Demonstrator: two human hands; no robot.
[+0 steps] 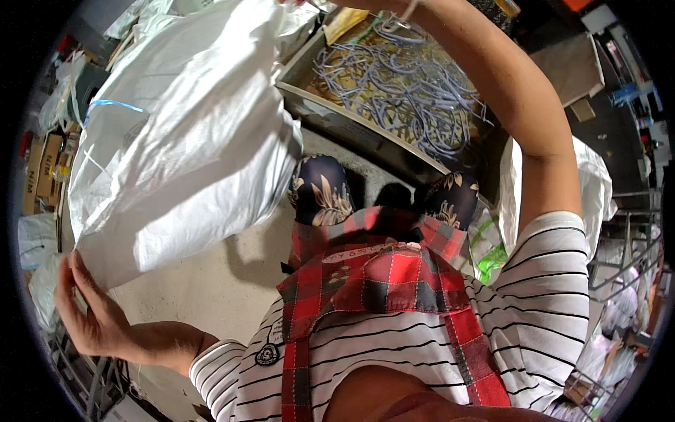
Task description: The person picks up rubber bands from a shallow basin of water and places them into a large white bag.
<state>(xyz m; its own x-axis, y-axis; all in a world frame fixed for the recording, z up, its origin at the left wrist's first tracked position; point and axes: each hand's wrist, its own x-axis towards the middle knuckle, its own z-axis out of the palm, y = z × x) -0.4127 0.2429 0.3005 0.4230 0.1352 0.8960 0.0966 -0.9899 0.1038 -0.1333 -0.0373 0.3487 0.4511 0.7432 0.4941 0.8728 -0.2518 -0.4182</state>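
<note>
A large white woven plastic sack [204,162] hangs spread out at the left, lit and creased. My left hand [91,313] pinches its lower left corner, thumb and fingers closed on the edge. A blue strip [116,105] lies across the sack's upper left. My right arm reaches up to the top edge, a thin band at its wrist. Only a sliver of my right hand [365,3] shows there, beside the sack's far end; its fingers are mostly cut off, so its grip is hidden.
In front of me stands a metal-rimmed tray [365,130] holding a tangle of grey-purple cord-like pieces [415,91]. Another white sack [590,190] stands at the right, near a bright green bag [492,260]. Cardboard boxes [48,165] line the left; wire racks [626,246] stand at the right.
</note>
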